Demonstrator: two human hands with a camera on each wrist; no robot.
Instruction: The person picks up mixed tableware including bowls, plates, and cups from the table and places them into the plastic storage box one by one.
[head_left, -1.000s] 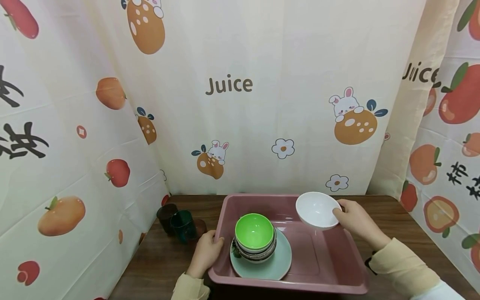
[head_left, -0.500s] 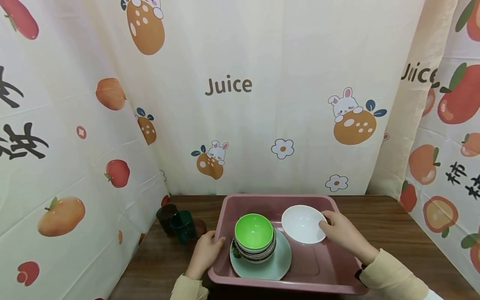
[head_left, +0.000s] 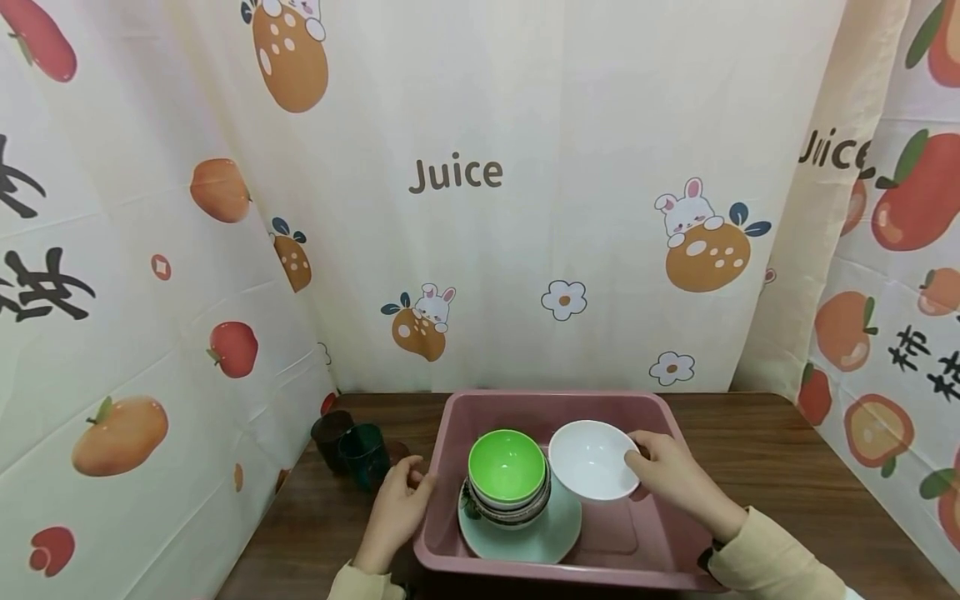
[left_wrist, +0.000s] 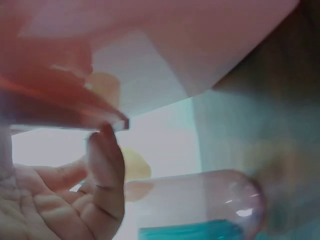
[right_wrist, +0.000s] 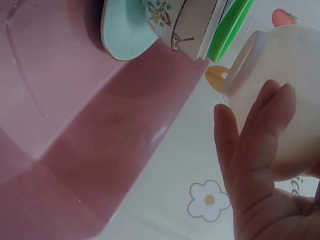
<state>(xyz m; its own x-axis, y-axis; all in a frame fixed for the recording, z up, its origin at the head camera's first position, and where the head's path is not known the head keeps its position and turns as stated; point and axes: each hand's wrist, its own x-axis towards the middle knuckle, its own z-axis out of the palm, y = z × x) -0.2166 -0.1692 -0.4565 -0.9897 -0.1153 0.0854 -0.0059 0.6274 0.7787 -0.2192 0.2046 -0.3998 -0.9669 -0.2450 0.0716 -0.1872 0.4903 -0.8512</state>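
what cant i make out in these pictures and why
Head view: insides of the lower bowls, covered by the green bowl.
Head view: middle of the plate, under the stack.
Head view: much of the reddish cup, behind the teal cup and left hand.
Left wrist view: grain of the tabletop, blurred.
Right wrist view: one side of the white bowl, cut off by the right edge.

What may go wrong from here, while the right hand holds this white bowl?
The white bowl is gripped at one side by the right hand, so it may slip and drop into the pink tub.
Its rim looks close to the bowl stack topped by the green bowl; a bump might tip that stack.
The left hand is close to the teal cup and might knock it over.
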